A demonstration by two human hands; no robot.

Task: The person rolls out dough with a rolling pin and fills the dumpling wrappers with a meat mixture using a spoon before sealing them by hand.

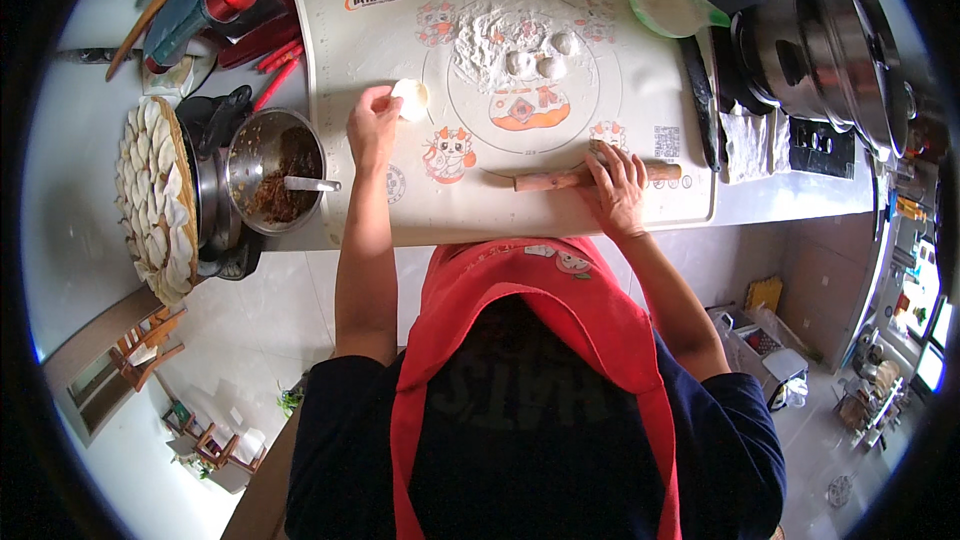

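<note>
My left hand (375, 124) pinches the edge of a small round dough wrapper (412, 100) above the left side of the white kneading mat (360, 52). On the mat's right front, my right hand (619, 184) rests over a wooden rolling pin (555, 179), fingers spread across it; whether they grip it I cannot tell. Loose flour (480, 45) is scattered over the mat's far middle. Three small dough pieces, one of them a floured dough ball (551, 68), sit at the flour's right edge.
Left of the mat stands a steel bowl (319, 142) of brown filling with a spoon (311, 184). Beyond it is a round tray of dumplings (154, 187). A green bowl of flour (664, 0), a dark-handled knife (701, 105), a cloth (754, 144) and a steel steamer pot (832, 52) are at right.
</note>
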